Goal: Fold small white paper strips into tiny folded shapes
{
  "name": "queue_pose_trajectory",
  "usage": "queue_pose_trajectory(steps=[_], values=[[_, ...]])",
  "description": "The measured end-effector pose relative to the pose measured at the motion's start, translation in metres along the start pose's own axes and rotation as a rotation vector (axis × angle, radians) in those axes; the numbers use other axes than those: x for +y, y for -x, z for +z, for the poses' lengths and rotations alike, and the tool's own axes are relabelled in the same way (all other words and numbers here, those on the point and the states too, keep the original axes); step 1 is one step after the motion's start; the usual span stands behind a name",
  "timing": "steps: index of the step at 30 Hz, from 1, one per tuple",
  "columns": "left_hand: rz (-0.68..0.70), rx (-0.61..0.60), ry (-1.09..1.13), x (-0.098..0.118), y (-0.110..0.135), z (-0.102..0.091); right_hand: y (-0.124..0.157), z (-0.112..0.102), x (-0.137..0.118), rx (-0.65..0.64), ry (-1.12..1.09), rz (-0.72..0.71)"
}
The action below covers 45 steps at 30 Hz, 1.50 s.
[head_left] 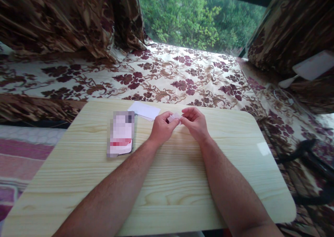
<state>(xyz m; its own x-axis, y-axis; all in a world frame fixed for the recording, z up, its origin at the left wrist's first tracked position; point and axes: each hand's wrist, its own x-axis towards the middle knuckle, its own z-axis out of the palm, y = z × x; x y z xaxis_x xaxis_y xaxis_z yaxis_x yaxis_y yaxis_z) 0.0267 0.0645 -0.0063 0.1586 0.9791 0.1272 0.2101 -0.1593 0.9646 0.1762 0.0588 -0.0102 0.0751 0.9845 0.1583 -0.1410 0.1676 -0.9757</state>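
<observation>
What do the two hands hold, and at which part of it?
One small pale piece of paper, pinched from both sides: the left hand takes its left edge and the right hand takes its right edge.

No legible text, labels or numbers are showing anywhere.

The phone (pixel 120 134), lying left of centre on the wooden table (pixel 169 181), is showing only a blurred-out screen with a red band, with no letters or digits coming through. The white sheet (pixel 144 110) just above it is showing a blank face. At centre, the left hand (pixel 162 127) and right hand (pixel 195 122) are pinching a small folded paper (pixel 174 117), which is showing no marks that can be made out.
</observation>
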Motion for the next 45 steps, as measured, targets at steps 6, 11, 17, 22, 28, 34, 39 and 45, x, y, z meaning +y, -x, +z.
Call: queue_pose_trajectory(steps=[6, 11, 17, 22, 28, 34, 39, 45], values=[[0.012, -0.012, -0.004, -0.0009, 0.0002, 0.0009, 0.0009, 0.0024, 0.0021, 0.004, -0.012, -0.021], [0.019, -0.028, -0.017, 0.0006, -0.0003, 0.0005, 0.0002, 0.0025, 0.0024, 0.003, -0.029, -0.022], [0.029, -0.033, 0.01, 0.0032, 0.0001, -0.0007, -0.0006, 0.002, 0.0028, 0.025, -0.009, -0.024], [-0.007, -0.025, 0.065, 0.0063, -0.0003, -0.0019, -0.0001, 0.0022, 0.0025, 0.019, 0.008, -0.009], [-0.028, -0.021, 0.056, 0.0029, -0.0031, -0.0036, 0.0004, 0.0017, 0.0004, 0.038, 0.009, -0.024], [-0.021, -0.024, 0.029, -0.0003, -0.004, -0.0035, 0.0006, 0.0001, -0.0006, 0.033, 0.054, -0.015], [-0.011, -0.024, -0.002, 0.0015, -0.003, -0.003, 0.0008, 0.0009, -0.0018, 0.015, 0.046, -0.006], [-0.011, -0.04, 0.018, 0.0044, -0.0016, -0.0031, 0.0011, 0.0014, -0.0017, 0.0, 0.023, -0.001]])
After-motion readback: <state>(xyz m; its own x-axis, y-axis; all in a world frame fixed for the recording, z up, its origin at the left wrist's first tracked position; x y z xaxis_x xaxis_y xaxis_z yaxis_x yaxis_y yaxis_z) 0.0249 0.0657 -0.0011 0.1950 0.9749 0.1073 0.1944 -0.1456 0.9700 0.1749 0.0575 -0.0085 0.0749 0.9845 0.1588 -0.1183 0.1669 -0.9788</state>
